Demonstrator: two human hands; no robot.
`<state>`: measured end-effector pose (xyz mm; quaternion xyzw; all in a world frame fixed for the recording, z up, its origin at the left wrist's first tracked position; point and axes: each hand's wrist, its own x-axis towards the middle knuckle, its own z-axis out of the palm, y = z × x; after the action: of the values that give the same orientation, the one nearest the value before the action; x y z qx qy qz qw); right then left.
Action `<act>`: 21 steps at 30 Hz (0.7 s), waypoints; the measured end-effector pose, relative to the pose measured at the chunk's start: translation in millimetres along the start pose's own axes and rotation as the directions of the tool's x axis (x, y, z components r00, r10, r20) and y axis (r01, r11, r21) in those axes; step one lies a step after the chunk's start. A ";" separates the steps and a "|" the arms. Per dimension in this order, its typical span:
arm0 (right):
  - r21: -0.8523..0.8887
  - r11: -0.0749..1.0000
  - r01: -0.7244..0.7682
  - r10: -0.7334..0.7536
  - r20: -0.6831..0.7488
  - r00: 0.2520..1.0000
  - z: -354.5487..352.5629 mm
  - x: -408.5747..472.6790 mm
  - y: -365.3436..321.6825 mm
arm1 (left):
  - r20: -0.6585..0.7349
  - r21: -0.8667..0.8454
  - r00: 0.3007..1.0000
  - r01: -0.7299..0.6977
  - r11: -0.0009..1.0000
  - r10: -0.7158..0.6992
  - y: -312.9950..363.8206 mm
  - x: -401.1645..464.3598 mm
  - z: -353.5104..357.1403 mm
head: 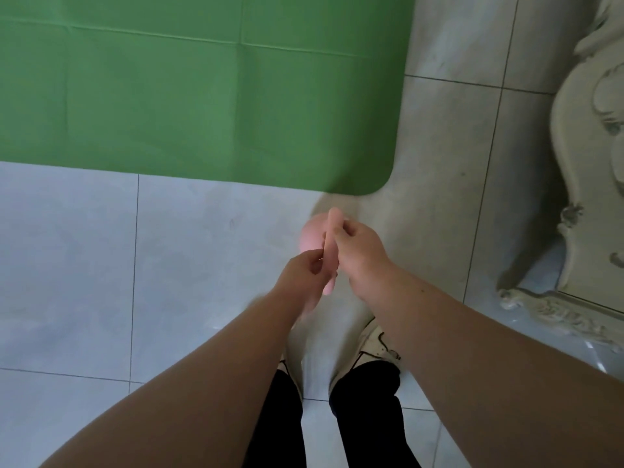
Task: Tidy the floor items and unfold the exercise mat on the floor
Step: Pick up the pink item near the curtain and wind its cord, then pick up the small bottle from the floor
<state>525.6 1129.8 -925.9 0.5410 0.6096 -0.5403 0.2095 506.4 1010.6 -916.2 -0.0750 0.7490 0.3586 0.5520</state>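
Note:
The green exercise mat [202, 96] lies spread flat on the tiled floor, filling the upper left, with fold creases across it and a rounded corner near the middle. Just in front of that corner, both hands hold a pale pink object [330, 244], a thin edge-on strip with a rounded pink part behind it. My left hand [305, 278] pinches its lower part. My right hand [359, 255] grips it from the right side. What the pink object is cannot be made out.
Ornate cream carved furniture [587, 184] stands along the right edge, its base reaching toward my feet. My white shoes [374, 342] and dark trouser legs are on the grey floor tiles [84, 265] below the hands.

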 end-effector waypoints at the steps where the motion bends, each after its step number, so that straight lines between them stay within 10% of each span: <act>1: -0.012 1.000 0.000 0.000 -0.001 1.000 0.0 2.2 -1.4 | -0.003 -0.003 1.000 0.007 1.000 -0.007 3.0 0.8 -0.1; 14: -0.093 0.991 -0.093 0.097 0.047 0.994 -17.8 -3.5 -23.0 | -0.074 -0.041 0.990 0.116 0.992 -0.119 24.8 -11.3 -6.5; 21: 0.354 0.935 -0.004 0.021 -0.045 0.999 -85.5 -142.1 -88.3 | -0.197 -0.365 0.978 -0.017 0.931 -0.060 110.8 -139.8 -66.0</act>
<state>522.0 1158.9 -740.4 0.5865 0.5038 -0.6267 0.0975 452.1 1011.1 -733.8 -0.2212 0.7213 0.4758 0.4522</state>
